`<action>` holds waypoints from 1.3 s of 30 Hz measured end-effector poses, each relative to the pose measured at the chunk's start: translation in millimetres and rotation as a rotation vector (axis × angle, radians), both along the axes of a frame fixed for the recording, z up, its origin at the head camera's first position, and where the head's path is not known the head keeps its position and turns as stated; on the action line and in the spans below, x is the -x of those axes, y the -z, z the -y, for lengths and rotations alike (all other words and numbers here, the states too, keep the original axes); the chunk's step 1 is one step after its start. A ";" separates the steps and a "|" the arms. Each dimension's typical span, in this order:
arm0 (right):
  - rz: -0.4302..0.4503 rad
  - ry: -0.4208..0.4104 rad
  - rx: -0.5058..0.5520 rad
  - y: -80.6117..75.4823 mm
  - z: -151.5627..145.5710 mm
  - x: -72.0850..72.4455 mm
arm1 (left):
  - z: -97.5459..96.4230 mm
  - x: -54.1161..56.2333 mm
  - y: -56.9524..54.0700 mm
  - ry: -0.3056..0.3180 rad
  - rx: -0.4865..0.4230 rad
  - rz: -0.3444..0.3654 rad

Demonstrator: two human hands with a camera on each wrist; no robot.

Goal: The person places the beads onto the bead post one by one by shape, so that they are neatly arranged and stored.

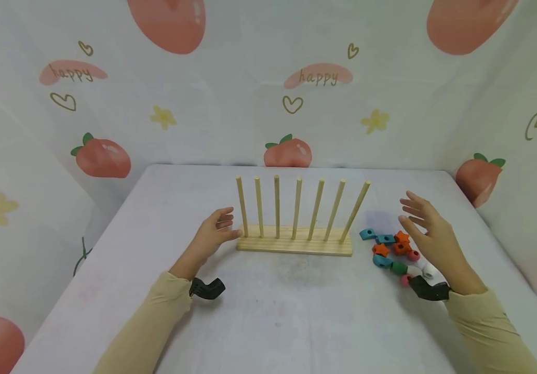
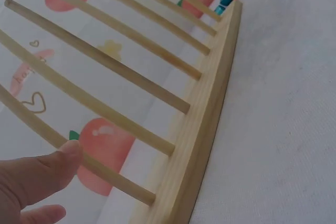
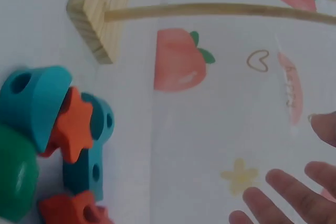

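The table (image 1: 268,324) spreads across the lower middle of the head view. At the centre stands the rack (image 1: 294,247), a flat wooden base with seven round pegs (image 1: 277,208). It looks stiff and fairly light, likely to slide on the cloth if knocked; the base's end edges seem the surest hold, since the thin pegs could take strain if levered.

Left of centre, the left hand (image 1: 212,232) holds nothing, its fingers loosely bent, its thumb (image 2: 71,153) just beside the endmost peg; whether they touch I cannot tell. Right of centre, the right hand (image 1: 434,236) hangs empty above the pile, fingers apart.

The beads (image 1: 401,249) lie together right of the rack: blue, orange, green, white and pink. They look hard, light and hardly fragile, but smooth. The blue blocks (image 1: 385,239) offer flat sides to pinch; the orange stars (image 1: 380,250) give notches for fingertips; the rounded pink ones (image 1: 413,256) may roll away, so a pinch from both sides suits them best.
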State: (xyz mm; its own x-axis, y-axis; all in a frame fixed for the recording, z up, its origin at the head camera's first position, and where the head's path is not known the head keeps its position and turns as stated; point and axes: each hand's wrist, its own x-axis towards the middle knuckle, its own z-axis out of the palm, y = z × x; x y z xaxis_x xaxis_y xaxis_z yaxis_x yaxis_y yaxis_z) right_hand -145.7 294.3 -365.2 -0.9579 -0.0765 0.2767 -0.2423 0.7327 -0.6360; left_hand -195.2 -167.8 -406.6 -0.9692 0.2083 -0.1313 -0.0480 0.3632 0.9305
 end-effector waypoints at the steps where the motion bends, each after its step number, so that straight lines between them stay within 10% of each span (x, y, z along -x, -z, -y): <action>1: 0.003 -0.008 0.000 1.2 -2.8 -1.0 | -0.3 0.2 0.7 0.001 -0.001 0.004; 23: 0.097 -0.009 -0.106 21.0 -53.3 -24.0 | -6.7 10.3 2.6 0.041 0.035 0.069; 39: 0.407 -0.048 -0.177 31.8 -61.6 -23.8 | -5.9 20.4 8.0 0.089 0.128 0.079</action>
